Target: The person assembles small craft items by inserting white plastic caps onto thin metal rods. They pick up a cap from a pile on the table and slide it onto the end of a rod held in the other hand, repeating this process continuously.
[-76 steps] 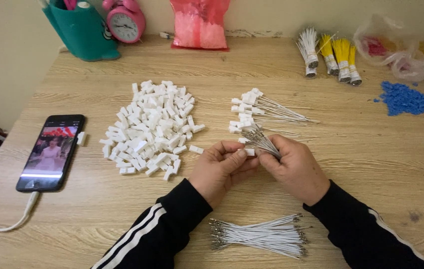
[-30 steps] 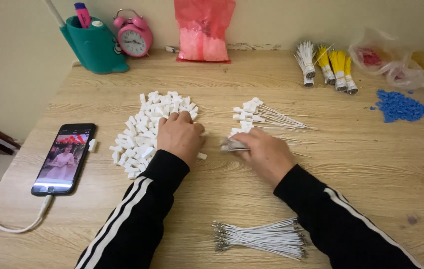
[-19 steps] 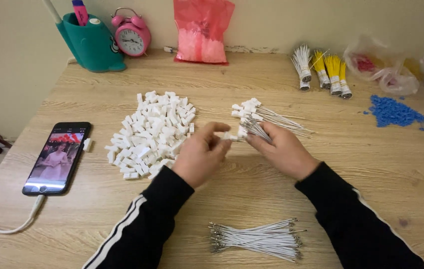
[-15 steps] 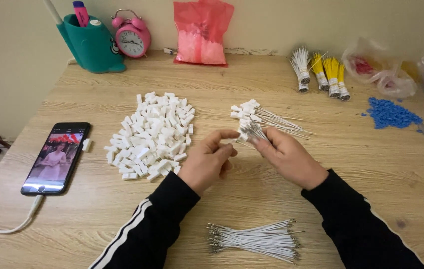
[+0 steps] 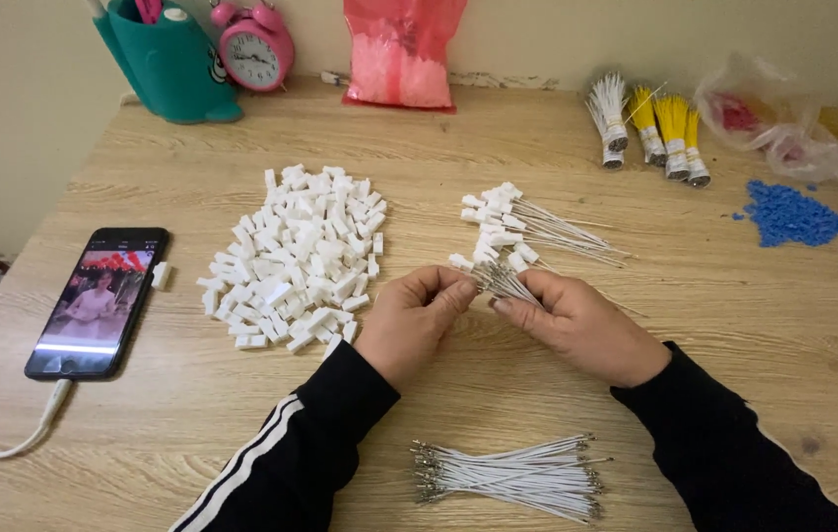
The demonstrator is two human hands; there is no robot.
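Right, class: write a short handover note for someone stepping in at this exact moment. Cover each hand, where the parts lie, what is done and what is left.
Left hand: pinches a white connector housing at its fingertips.
Right hand: grips a small bundle of white wires, ends toward the left hand.
Parts: pile of loose white connector housings left of the hands; wires with housings fitted fanned out behind them; bare terminated wires near the table edge.
Done: the fanned group behind the hands.
Left: the bundle in hand, the near bundle, and most of the pile.
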